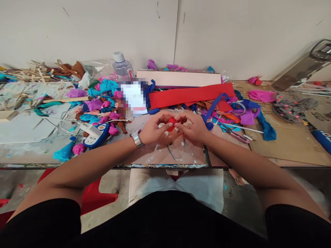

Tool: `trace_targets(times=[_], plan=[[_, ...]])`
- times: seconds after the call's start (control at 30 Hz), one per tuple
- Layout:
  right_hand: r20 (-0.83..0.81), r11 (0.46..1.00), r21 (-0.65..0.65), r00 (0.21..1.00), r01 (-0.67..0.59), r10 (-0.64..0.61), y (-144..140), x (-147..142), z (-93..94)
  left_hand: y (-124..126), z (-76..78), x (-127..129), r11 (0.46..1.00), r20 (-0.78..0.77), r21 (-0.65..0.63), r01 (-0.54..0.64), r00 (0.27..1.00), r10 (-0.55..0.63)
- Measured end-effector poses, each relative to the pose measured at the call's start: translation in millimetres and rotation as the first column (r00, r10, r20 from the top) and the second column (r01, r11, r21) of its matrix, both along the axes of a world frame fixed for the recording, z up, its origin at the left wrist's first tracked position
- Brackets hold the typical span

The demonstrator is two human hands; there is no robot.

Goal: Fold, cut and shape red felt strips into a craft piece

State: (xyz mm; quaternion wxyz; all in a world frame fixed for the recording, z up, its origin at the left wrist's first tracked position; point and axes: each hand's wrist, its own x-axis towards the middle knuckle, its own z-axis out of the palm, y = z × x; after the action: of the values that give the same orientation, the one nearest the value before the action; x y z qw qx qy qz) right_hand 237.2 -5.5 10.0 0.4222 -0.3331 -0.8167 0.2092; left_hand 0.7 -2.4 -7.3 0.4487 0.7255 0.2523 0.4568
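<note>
Red material, one small folded piece (pixel 171 122), sits at the centre of the frame, pinched between two hands that meet just above the surface (pixel 160 156). Left hand (pixel 154 130) closes its grip on the piece from the left, thumb and fingertips curled tight around it; one metal wristwatch (pixel 136 138) bands that wrist. Right hand (pixel 192 128) holds the same piece from the right, its grip equally narrow, fingers bent inward and touching the red.

Behind the hands, toward upper centre, lies one long red strip (pixel 191 93), and behind that one pale pink board (pixel 178 78). One clear plastic bottle (pixel 123 69) with a white cap stands at upper centre-left. One blue and white power strip (pixel 96 135) rests left of the left wrist, near several pink rolled buds; their exact count is hard to tell in the clutter. One heap of wooden sticks (pixel 33 71) fills the upper left. One blue ribbon (pixel 263 124) trails at centre-right.
</note>
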Motion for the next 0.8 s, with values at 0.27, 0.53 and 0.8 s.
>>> trace_targets(times=[0.27,0.53,0.8], plan=[[0.059,0.994,0.100,0.997,0.034,-0.040,-2.5,1.8,1.4,-0.7,0.4,0.7,0.997,-0.013,-0.051,-0.055,0.998,0.054],[0.066,0.999,0.047,0.998,0.009,-0.012,-4.6,-1.3,3.1,1.2,-4.9,0.0,0.995,-0.063,-0.016,-0.103,0.993,0.102],[0.046,0.999,-0.053,0.999,0.005,-0.002,-8.1,-2.7,4.8,-3.0,2.0,1.7,0.999,-0.070,0.012,-0.033,0.997,0.034]])
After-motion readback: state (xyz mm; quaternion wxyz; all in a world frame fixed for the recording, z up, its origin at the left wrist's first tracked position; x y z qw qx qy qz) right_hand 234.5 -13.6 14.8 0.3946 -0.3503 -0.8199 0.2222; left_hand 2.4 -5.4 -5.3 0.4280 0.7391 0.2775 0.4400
